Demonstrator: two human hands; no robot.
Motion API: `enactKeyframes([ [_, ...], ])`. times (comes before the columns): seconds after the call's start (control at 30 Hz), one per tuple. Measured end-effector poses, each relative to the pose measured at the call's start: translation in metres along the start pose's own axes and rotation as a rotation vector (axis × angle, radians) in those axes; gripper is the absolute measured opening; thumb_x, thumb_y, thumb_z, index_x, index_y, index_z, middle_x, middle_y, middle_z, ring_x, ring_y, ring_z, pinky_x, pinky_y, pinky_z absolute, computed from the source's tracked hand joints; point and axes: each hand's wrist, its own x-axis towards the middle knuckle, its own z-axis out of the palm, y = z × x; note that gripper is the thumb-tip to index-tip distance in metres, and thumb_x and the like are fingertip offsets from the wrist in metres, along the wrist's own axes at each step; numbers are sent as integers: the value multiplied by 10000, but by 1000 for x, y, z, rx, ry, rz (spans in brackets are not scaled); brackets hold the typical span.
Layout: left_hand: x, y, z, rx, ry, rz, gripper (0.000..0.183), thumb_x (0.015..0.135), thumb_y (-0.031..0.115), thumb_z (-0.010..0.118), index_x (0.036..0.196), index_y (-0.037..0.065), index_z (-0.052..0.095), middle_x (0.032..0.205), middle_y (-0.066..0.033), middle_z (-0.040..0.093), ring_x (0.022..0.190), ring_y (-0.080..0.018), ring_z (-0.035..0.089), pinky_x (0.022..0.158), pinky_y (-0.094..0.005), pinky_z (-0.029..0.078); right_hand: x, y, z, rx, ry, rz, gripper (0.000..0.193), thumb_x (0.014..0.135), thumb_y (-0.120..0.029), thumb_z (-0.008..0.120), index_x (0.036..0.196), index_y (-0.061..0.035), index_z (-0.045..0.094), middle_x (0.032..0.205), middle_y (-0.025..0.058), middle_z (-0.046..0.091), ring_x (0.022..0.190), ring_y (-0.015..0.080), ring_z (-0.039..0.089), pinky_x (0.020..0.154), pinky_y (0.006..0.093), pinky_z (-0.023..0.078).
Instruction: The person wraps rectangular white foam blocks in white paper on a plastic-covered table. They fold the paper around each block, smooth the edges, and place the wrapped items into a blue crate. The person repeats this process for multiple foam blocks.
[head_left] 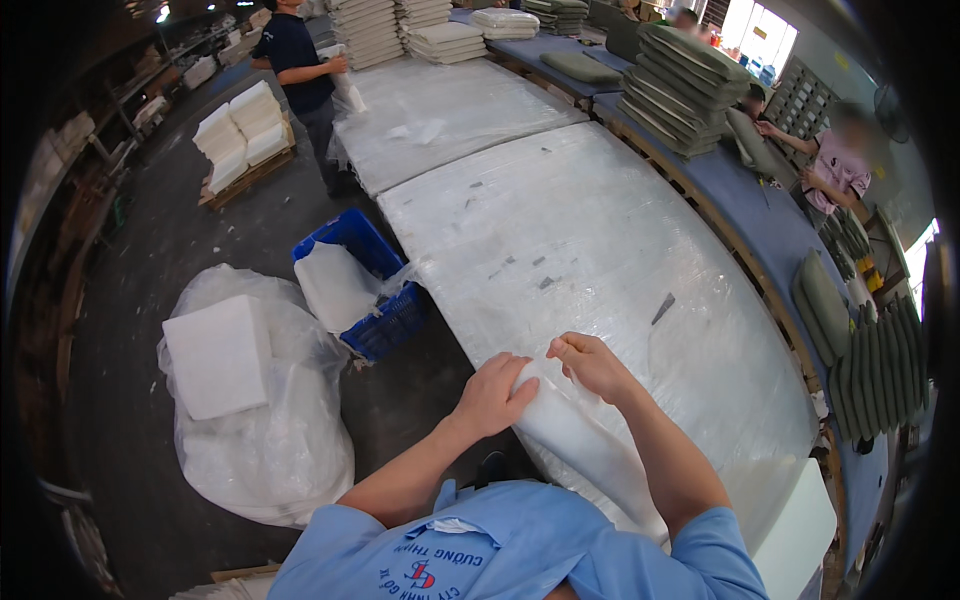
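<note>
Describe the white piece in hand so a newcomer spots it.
Find the big plastic-covered table. At its near end, the left hand, with the right hand close by, holds a long white piece slanting toward the blue shirt. Its rounded shape sets it apart from the flat-sided white block to its right.

Glare from the upper-right window (768,36), dim left side, dark curved fisheye rim.
</note>
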Motion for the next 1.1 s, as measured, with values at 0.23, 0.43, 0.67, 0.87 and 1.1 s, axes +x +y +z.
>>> enactKeyframes([
  [0.23, 23, -19, 4, 1, -192, -127, 362, 1045, 318, 557, 996, 24, 762, 955, -204, 729, 956, -410, 686, 831, -483, 528, -35, 5, 28, -305, 15, -161, 360, 1066, -349, 658, 921, -20, 687, 696, -13, 563, 661, 105, 492, 609, 323, 445],
  [0.43, 28, -17, -4, -63, -425, -442, 449, 1096, 363, 497, 1123, 11, 776, 1069, -213, 768, 1059, -356, 725, 905, -428, 543, -25, 25, 37, 6, -200, 55, 372, 1069, -346, 627, 939, -8, 715, 811, 112, 675, 748, 162, 603, 728, 341, 500],
  [0.67, -30, -33, 7, -346, 193, -384, 491, 1144, 297, 418, 1497, -31, 507, 1519, -204, 541, 1440, -300, 489, 1202, -398, 356, -20, 24, 46, -250, -148, -19, 390, 1081, -330, 622, 840, -26, 671, 699, 30, 566, 669, 114, 495, 651, 327, 456],
  [0.87, -97, -6, 24, -269, 214, -279, 668, 1094, 217, 476, 1645, -70, 228, 1700, -253, 288, 1589, -367, 267, 1291, -435, 206, -31, 17, 47, -136, -161, 11, 429, 1078, -358, 613, 825, -15, 659, 681, 61, 567, 651, 145, 496, 643, 353, 462],
  [1.1, -74, 5, 11, 82, 86, -177, 833, 1003, 276, 607, 1616, -130, 216, 1677, -325, 265, 1584, -509, 185, 1295, -527, 156, -11, 24, 42, -244, -227, 91, 511, 1064, -449, 569, 940, 14, 745, 859, 211, 726, 783, 333, 687, 777, 428, 535],
])
